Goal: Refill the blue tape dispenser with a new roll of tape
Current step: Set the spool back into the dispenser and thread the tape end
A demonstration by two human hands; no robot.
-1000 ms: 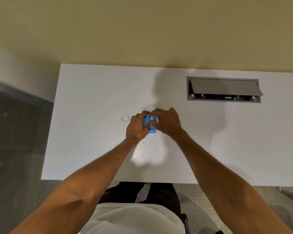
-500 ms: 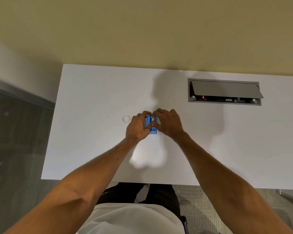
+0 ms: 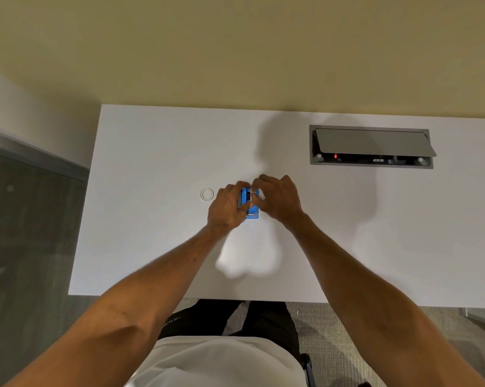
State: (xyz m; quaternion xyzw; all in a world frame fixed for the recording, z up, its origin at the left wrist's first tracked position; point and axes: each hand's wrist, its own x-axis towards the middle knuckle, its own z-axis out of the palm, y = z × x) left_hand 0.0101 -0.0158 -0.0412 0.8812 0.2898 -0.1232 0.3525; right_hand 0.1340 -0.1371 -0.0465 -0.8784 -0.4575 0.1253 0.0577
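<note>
The blue tape dispenser (image 3: 251, 209) sits on the white table (image 3: 152, 233) between my two hands. My left hand (image 3: 226, 209) wraps its left side, thumb across the top. My right hand (image 3: 277, 199) closes on the dispenser's right side, with its fingertips pinched over the dark slot in the middle. What the fingertips pinch is hidden. A clear ring-shaped tape roll (image 3: 207, 194) lies flat on the table just left of my left hand, apart from it.
A grey cable box (image 3: 371, 146) with a raised lid is set into the table at the back right. The table's left edge borders a dark floor. My dark trousers and white shirt show below the near edge.
Both hands stay on the dispenser. The fingertips have shifted slightly over its top; a white piece seen there a second ago is now covered. The tape roll has not moved.
</note>
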